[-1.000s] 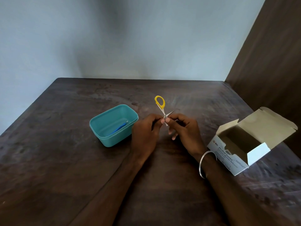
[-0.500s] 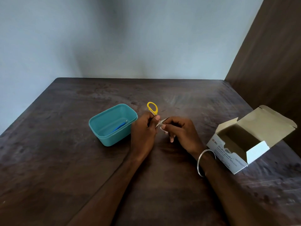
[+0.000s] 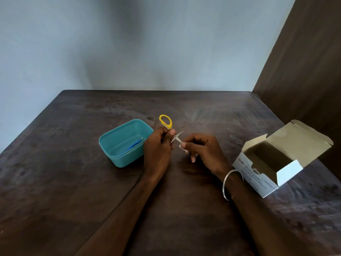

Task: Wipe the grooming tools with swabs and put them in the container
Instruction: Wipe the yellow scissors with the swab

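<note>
Head view. The left hand holds a pair of small scissors above the dark wooden counter; its grip is closed around the shank just below the one visible yellow finger loop, which stands up and away from the person, thumb pressed along the metal. The steel blades are parted, one tip pointing up and to the right. The right hand pinches a small white swab between thumb and forefinger, its grip narrow on the pad, which touches the lower blade close to where the blades cross. A thin metal bangle circles the right wrist.

Just left of the left hand stands the teal container, open-topped and rectangular with rounded corners. Inside it a blue-handled tool lies slanted against the right wall; its type cannot be made out.

To the right, well apart from the hands, a white carton labelled "Alcohol Swabs" sits on the counter with its lid flap raised. A pale wall rises behind the counter and a dark wood panel stands at the right.
</note>
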